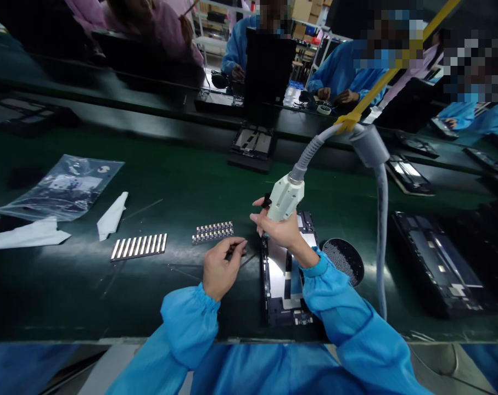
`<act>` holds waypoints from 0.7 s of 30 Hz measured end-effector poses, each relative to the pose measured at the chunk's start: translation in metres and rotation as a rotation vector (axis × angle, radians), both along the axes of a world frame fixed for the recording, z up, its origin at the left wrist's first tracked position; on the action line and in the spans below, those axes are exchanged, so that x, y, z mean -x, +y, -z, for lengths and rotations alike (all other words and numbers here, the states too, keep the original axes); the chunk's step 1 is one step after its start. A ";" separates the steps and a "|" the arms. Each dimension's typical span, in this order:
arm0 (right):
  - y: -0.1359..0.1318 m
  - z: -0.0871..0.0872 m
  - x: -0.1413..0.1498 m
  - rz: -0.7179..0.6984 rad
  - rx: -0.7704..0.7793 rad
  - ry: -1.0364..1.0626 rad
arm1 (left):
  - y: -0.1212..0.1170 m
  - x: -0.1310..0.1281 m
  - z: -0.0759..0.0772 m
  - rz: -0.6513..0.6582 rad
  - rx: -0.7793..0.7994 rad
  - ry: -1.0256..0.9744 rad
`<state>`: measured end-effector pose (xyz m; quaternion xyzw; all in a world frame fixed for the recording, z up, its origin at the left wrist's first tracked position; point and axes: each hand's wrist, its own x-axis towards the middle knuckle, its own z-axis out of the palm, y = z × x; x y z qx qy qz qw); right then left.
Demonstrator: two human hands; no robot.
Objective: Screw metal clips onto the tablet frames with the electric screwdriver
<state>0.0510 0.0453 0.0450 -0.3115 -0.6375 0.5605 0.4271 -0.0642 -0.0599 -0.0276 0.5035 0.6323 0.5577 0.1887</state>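
Observation:
My right hand (285, 230) is wrapped round a white electric screwdriver (286, 196), which hangs from a grey cable tied to a yellow strap (391, 77). It is held over the upper part of an opened tablet-like device (278, 280) with black frame and silver panels; the tool's tip is hidden. My left hand (224, 267) is closed in a pinch left of the device, and whatever it may hold cannot be made out. Just beyond it lies a strip of small parts (213, 232). Right of the device, a round black dish (361, 266) contains many tiny grey pieces, apparently screws.
Further left are a sheet of pale strips (138, 247), white paper scraps (112, 216) and a clear plastic bag (63, 189). Another black device (442, 263) lies at right. The loose grey cable (381, 236) drops beside the dish. Across the bench, several people work near more devices (252, 142).

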 end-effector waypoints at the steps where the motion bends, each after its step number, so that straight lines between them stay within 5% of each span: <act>1: -0.001 0.000 0.000 -0.003 -0.007 -0.003 | 0.000 0.000 0.001 -0.002 0.004 -0.023; 6: -0.004 0.001 0.001 0.033 -0.031 -0.047 | -0.001 0.001 0.006 0.001 0.015 -0.066; 15: -0.007 0.008 0.003 0.069 -0.053 0.025 | -0.007 0.004 -0.006 0.051 -0.143 0.249; 18: -0.006 -0.003 0.001 0.062 -0.073 0.075 | -0.027 -0.015 -0.019 0.176 -0.194 0.416; 21: -0.008 -0.023 -0.017 0.050 -0.080 0.148 | -0.052 -0.046 -0.028 0.437 -0.277 0.572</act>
